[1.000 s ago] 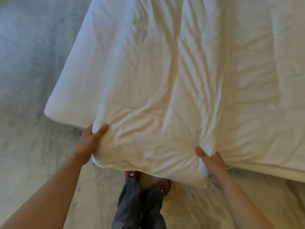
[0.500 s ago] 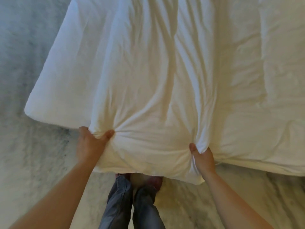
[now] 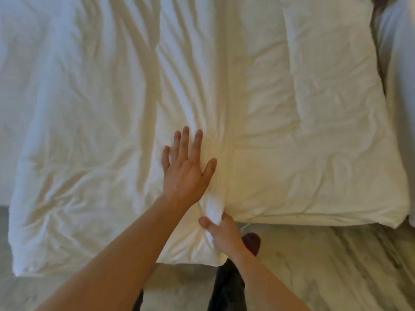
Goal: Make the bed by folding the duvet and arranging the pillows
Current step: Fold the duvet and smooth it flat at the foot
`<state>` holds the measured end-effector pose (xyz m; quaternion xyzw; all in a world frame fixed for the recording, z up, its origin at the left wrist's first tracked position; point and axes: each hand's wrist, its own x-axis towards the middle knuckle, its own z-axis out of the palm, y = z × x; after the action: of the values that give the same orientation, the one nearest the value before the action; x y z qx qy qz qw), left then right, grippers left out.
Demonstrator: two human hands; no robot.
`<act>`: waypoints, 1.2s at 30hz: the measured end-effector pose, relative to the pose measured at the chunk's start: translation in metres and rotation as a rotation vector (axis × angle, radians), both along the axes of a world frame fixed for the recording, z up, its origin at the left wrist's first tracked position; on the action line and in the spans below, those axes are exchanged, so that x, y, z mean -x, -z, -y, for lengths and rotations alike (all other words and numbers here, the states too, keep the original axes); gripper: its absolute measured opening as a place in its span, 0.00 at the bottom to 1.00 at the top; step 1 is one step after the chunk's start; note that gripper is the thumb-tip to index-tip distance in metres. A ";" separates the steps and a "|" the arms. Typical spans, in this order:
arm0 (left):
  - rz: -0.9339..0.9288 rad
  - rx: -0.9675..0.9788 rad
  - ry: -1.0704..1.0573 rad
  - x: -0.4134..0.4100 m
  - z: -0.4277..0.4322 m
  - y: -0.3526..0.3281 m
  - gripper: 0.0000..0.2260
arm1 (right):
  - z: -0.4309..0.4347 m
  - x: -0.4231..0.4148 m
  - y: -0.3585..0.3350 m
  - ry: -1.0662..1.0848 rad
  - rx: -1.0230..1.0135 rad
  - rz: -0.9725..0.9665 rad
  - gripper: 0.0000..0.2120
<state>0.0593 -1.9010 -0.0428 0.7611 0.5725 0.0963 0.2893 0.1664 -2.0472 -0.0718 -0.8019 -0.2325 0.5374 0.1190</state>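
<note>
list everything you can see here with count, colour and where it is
duvet: one, white, spread across most of the view, its near edge hanging toward the floor
folded layer of the duvet: one, white, lying on the right half, with a straight seam down the middle
other white bedding: one piece, white, far right edge, too cut off to tell what it is
floor: one, grey and white marbled, along the bottom and lower left
shoe: one in view, dark reddish, on the floor below the duvet edge
trouser legs: dark grey, bottom centre
left hand: open, flat on the duvet, centre
right hand: shut on a bunch of duvet at its near edge
</note>
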 end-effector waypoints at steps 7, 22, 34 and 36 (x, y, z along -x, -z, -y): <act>-0.250 0.120 -0.192 -0.122 0.017 0.042 0.40 | 0.012 -0.099 -0.007 -0.457 -0.030 -0.149 0.31; -0.369 0.307 -0.203 -0.343 0.075 0.040 0.40 | 0.092 -0.535 -0.029 1.624 -0.239 -0.137 0.44; -0.439 0.291 -0.219 -0.346 0.077 0.042 0.38 | 0.113 -0.613 -0.036 1.611 -0.599 -0.352 0.32; -0.440 0.288 -0.210 -0.346 0.079 0.040 0.37 | 0.115 -0.627 -0.038 1.578 -0.533 -0.383 0.30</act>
<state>0.4055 -1.9799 -0.0833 0.6511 0.7051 -0.1240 0.2520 0.7930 -2.1625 -0.0334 -0.5694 0.2995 0.3508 0.6804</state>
